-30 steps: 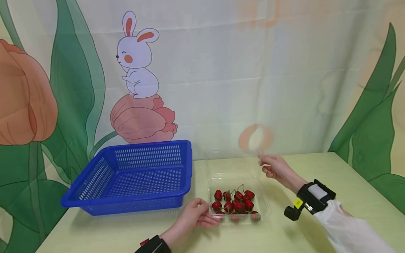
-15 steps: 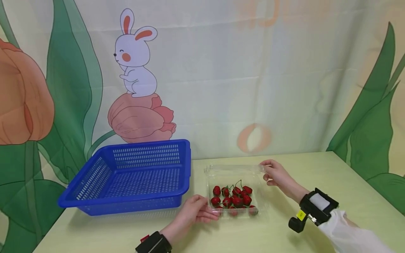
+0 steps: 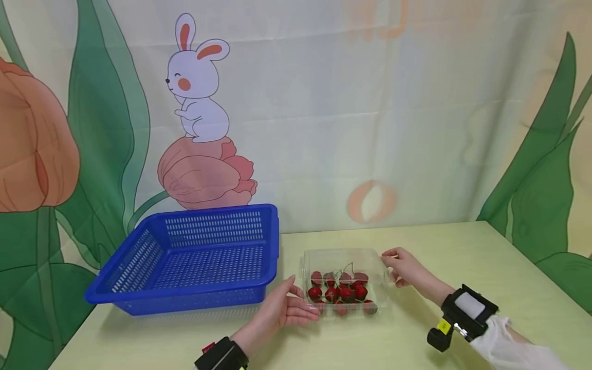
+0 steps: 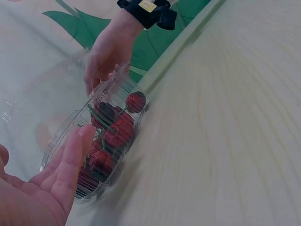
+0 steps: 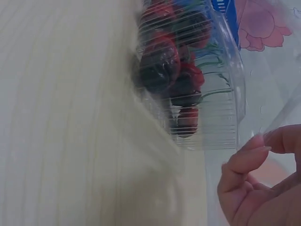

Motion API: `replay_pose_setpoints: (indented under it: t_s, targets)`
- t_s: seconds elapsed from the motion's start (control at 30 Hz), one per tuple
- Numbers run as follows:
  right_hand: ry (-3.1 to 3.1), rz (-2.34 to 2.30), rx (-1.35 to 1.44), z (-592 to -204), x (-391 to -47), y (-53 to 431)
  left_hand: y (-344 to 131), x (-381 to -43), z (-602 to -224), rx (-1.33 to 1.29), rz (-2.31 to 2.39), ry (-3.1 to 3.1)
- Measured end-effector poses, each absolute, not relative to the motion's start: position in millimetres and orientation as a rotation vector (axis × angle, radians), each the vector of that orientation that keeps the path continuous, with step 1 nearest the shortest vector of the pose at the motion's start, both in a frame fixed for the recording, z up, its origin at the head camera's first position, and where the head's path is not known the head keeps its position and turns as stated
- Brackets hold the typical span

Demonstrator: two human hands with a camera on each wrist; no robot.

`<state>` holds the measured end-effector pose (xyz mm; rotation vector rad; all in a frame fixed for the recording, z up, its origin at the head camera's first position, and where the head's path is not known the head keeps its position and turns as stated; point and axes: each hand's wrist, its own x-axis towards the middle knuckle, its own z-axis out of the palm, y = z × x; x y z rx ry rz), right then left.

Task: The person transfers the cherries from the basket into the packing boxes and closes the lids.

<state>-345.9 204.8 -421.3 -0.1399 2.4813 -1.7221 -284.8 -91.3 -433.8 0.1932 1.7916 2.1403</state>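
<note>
A clear plastic container (image 3: 381, 293) holding several red cherries (image 3: 346, 294) with green stems sits on the table. Its hinged clear lid (image 3: 342, 257) slants low over the fruit. At the lid's right edge, the thumb and forefinger of my right hand (image 3: 403, 268) pinch the thin plastic; the right wrist view shows these fingertips meeting. My left hand (image 3: 288, 307) lies along the container's near left corner, fingers extended against its side and thumb raised. In the left wrist view, the left fingers (image 4: 70, 165) overlap the ribbed wall, with cherries behind it.
A large blue plastic basket (image 3: 185, 298) with slotted walls stands left of the container, close to my left hand. The pale wood-grain table (image 3: 444, 246) meets a printed cloth backdrop (image 3: 300, 128) at its far edge.
The lid has swung down from upright to low over the cherries, my right hand going down with it. My left thumb has lifted and the left fingers have straightened along the container.
</note>
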Motion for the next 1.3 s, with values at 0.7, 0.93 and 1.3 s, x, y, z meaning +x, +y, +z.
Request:
replay_pose_setpoints:
  t_s: [0.7, 0.93, 1.3]
  targets:
    - [2.390, -1.664, -0.189, -432, -346, 210, -89, -284, -434, 0.279, 1.989, 1.894]
    - [2.397, -1.654, -0.170, -433, -344, 209, -91, -281, -440, 0.316, 1.916, 1.904]
    - [2.418, -1.645, -0.181, -435, -345, 208, -90, -280, -441, 0.348, 1.971, 1.879]
